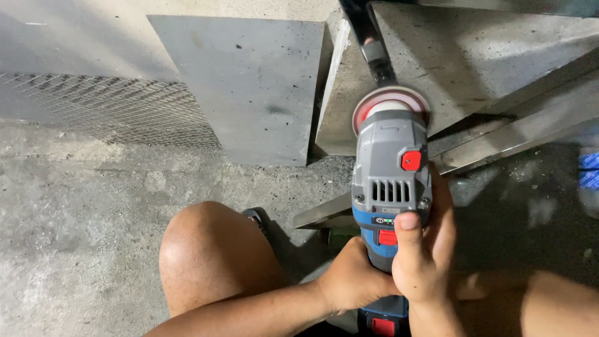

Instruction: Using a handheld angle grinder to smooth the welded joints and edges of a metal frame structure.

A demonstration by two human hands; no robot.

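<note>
Far left you've got a strip of wire mesh [112, 109] lying against the wall at the edge of the concrete floor [75, 218]. Next to it a flat grey panel [249, 81] leans upright, and right beside that a lighter concrete slab [340, 118] stands on edge. Your bare left knee [209, 256] sits low in the middle, with a dark sandal [254, 216] poking out just behind it.

The steel workpiece [499, 62] fills the upper right, with an angled metal bar [518, 134] running down-left underneath it, so there's not much room around the tool head. Something blue [588, 170] is cut off at the right edge, can't tell what it is. Your right knee is mostly out of frame in the bottom right corner.

The grey and blue angle grinder [391, 181] is dead centre, pointing away from you, its red flap disc [390, 103] blurred and right up against the edge of the steel. The tool's lower end runs off the bottom edge.

Your left hand [352, 281] is wrapped closed around the blue handle from the left. Your right hand [424, 249] is clamped on the body from the right, thumb laid flat on top just below the vents.
</note>
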